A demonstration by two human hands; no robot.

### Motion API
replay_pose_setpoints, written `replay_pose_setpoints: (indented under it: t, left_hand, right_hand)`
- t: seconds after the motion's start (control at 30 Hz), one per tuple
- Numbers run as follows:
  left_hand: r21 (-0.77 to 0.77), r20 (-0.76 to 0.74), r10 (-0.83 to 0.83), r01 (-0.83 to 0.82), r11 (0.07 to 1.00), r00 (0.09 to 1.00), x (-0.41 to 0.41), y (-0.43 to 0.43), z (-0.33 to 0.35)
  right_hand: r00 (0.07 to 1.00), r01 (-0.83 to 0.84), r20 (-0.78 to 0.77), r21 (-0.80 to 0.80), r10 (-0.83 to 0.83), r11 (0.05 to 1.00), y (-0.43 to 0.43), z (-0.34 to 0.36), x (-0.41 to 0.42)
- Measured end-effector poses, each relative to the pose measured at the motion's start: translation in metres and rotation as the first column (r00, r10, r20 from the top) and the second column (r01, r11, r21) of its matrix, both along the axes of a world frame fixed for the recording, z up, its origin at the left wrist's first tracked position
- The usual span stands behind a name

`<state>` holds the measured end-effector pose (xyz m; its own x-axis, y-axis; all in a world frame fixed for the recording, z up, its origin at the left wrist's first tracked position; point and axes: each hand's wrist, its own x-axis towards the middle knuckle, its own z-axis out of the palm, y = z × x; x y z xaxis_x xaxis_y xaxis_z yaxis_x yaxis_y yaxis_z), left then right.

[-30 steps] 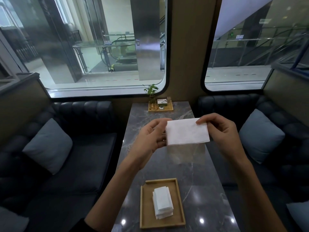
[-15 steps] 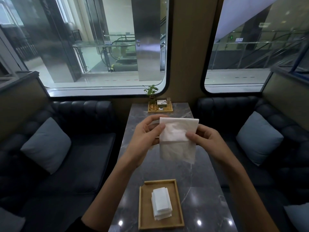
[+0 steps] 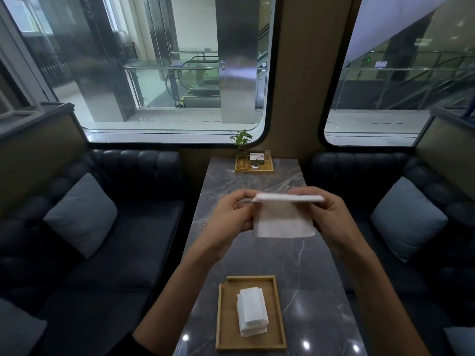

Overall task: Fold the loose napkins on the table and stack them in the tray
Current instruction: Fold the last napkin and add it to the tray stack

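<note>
Above the middle of the grey marble-patterned table (image 3: 316, 273), the left hand (image 3: 226, 222) and the right hand (image 3: 331, 219) held a thin white paper napkin (image 3: 284, 222) clear of the tabletop. The left fingers pinched its left end and the right fingers pinched its right end at the upper fold. The folded edge formed the long axis, running from 9 o'clock to 3 o'clock, and the loose flap hung from it toward 6 o'clock, its lower edge slightly tilted. At 6 o'clock from the hands, a shallow rectangular wooden tray (image 3: 223, 317) lay flat on the table with its long side running 12 to 6 o'clock. It held a pile of folded white napkins (image 3: 252, 313), narrow and likewise aligned 12 to 6 o'clock, with the upper sheets slightly offset from the lower. At 12 o'clock, against the wall, a small wooden tray (image 3: 268, 169) carried a green plant in a glass vessel (image 3: 241, 150), a small white box (image 3: 256, 158) and other small items too indistinct to identify. Dark tufted benches with grey-blue cushions (image 3: 82, 214) flanked the table at 9 and 3 o'clock.
</note>
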<state>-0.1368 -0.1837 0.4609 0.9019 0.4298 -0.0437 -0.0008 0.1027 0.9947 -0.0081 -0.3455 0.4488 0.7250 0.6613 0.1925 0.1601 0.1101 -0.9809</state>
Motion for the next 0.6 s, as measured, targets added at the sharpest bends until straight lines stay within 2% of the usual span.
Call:
replay_pose_setpoints:
  t: [0.07,0.17,0.3,0.37,0.43,0.5,0.6]
  left_hand:
    - [-0.012,-0.029,0.005,-0.005,1.000,1.000,-0.001,0.001,-0.001]
    - [-0.125,-0.030,-0.021,0.017,0.992,0.999,-0.002,0.002,-0.001]
    - [-0.240,-0.038,-0.027,0.017,0.971,0.999,-0.003,0.004,0.001]
    - [-0.239,-0.025,-0.023,0.017,0.971,0.999,-0.004,0.007,0.000]
    - [-0.151,-0.019,0.010,-0.013,0.988,1.000,-0.006,0.011,-0.004]
    - [-0.051,-0.030,0.065,-0.067,0.996,0.997,-0.009,0.016,-0.010]
    - [0.007,-0.020,0.120,-0.120,0.993,0.993,-0.016,0.027,-0.022]
  right_hand:
    - [0.998,0.023,0.050,-0.004,-0.023,1.000,0.001,-0.001,0.001]
    - [0.995,0.012,0.101,0.014,-0.013,1.000,0.000,0.000,0.001]
    - [0.967,-0.021,0.252,-0.008,0.023,1.000,0.000,0.000,0.002]
    - [0.951,-0.016,0.307,-0.039,0.028,0.999,0.001,-0.001,0.002]
    - [0.947,-0.002,0.319,-0.081,0.028,0.997,0.005,-0.004,0.001]
    - [0.968,0.002,0.250,-0.104,0.024,0.995,0.011,-0.009,-0.001]
    - [0.995,-0.029,-0.095,-0.050,0.024,0.998,0.022,-0.016,-0.008]
